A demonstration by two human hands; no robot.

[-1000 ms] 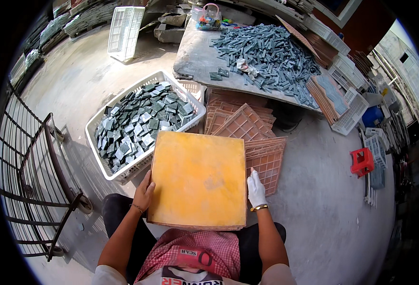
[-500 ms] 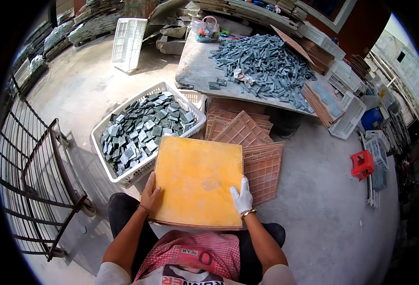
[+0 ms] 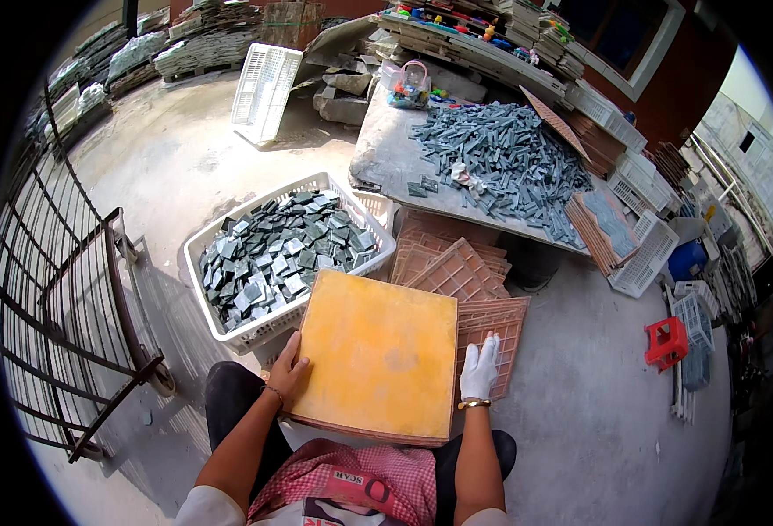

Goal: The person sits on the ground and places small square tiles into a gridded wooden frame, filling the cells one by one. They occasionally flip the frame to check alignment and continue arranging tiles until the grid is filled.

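Note:
A flat, square yellow board (image 3: 377,351) lies in front of me, with reddish-brown layered edges showing along its front side. My bare left hand (image 3: 287,375) grips its left edge, thumb near the top. My right hand (image 3: 479,372), in a white glove, is off the board, just beyond its right edge. Its fingers are stretched out and nothing is in them. Beneath and past that hand are reddish-brown trays (image 3: 513,326) with a square grid, piled loosely behind the board.
Left of the board, a white plastic basket (image 3: 200,285) holds many dark green stone tiles (image 3: 294,245). A low table (image 3: 377,158) behind bears a heap of narrow grey-blue stone strips (image 3: 509,149). A metal rack (image 3: 128,316) stands left, a red stool (image 3: 666,342) right.
My right hand has let go of the board's right edge and moved outward to the right, fingers extended. My left hand stays on the left edge. The view has shifted slightly.

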